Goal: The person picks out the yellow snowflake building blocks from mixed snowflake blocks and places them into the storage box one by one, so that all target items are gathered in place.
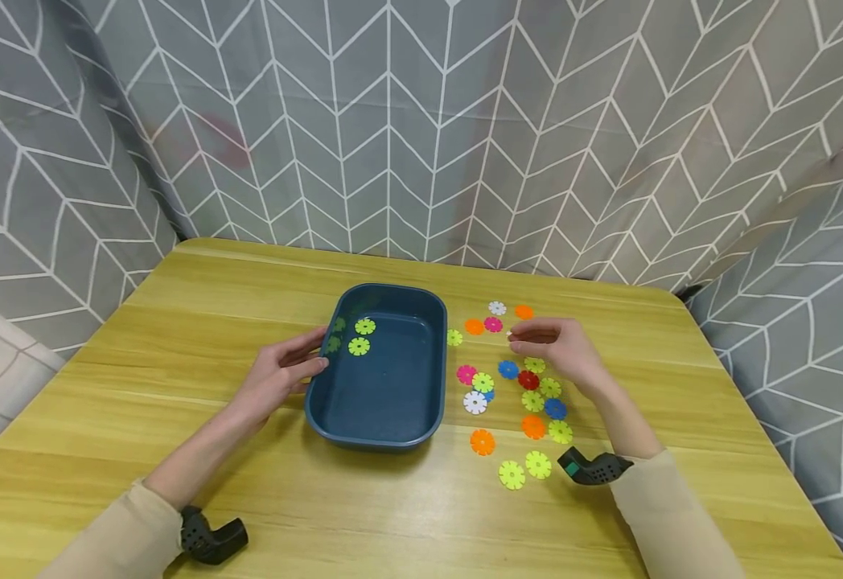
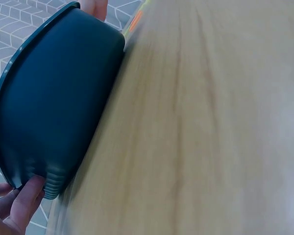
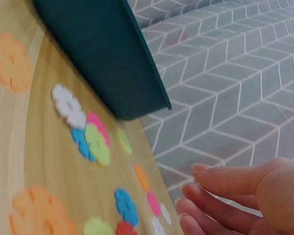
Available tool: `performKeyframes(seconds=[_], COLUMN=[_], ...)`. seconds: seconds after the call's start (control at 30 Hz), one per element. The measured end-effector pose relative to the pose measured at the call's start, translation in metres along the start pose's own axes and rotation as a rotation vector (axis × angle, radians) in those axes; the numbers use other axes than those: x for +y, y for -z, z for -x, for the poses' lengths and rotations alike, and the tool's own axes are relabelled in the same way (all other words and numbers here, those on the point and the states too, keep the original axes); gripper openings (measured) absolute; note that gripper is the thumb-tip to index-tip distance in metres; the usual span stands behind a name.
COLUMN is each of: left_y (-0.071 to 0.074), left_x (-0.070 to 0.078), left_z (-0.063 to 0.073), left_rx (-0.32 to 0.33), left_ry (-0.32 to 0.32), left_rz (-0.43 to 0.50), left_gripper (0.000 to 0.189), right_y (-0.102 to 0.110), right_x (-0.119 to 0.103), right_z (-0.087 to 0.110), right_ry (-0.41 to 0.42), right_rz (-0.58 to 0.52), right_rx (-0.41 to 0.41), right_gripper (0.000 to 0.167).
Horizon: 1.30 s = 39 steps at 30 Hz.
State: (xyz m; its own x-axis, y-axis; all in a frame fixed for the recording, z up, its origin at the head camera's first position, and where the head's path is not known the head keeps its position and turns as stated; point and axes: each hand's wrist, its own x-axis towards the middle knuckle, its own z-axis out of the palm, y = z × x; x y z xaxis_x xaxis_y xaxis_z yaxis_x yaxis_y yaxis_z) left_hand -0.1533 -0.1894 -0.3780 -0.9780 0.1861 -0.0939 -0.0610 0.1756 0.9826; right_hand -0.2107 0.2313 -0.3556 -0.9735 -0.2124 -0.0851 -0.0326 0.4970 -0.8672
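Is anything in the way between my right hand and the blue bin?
A pink disc, an orange disc and a yellow-green disc lie flat between your right hand and the bin; above them, nothing visible blocks the way.

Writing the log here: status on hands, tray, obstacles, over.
Left hand gripping dark-blue tray. Right hand above loose discs, apparently empty. Two yellow-green discs in tray. No obstruction seen.

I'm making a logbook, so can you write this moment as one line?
left hand: grips blue bin | right hand: near scattered discs, nothing visibly held | in bin: two yellow-green discs
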Motion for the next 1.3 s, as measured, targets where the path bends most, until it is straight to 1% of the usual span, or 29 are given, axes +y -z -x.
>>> performKeyframes(seconds=[0.13, 0.33, 0.53, 0.83, 1.13, 1.3], left_y=[-0.001, -0.001, -0.001, -0.001, 0.001, 0.001], left_x=[0.000, -0.001, -0.001, 0.000, -0.001, -0.001], left_z=[-0.001, -0.001, -0.001, -0.001, -0.001, 0.000], left_rx=[-0.007, -0.010, -0.009, -0.011, -0.006, 0.000], left_ry=[-0.005, -0.007, -0.006, -0.002, -0.003, -0.004], left_rz=[0.004, 0.005, -0.005, -0.006, -0.009, -0.014], left_gripper=[0.063, 0.062, 0.063, 0.063, 0.063, 0.062], right_y=[0.009, 0.019, 0.025, 0.027, 0.026, 0.025], right_x=[0.008, 0.021, 0.032, 0.042, 0.047, 0.049], right_z=[0.005, 0.011, 0.014, 0.013, 0.009, 0.007], right_ry=[0.009, -0.008, -0.025, -0.052, -0.055, -0.060], right_rz=[0.023, 0.029, 0.031, 0.015, 0.004, -0.011], right_rx=[0.030, 0.040, 0.042, 0.045, 0.030, 0.035], right_gripper=[0.039, 0.040, 0.040, 0.037, 0.037, 0.037])
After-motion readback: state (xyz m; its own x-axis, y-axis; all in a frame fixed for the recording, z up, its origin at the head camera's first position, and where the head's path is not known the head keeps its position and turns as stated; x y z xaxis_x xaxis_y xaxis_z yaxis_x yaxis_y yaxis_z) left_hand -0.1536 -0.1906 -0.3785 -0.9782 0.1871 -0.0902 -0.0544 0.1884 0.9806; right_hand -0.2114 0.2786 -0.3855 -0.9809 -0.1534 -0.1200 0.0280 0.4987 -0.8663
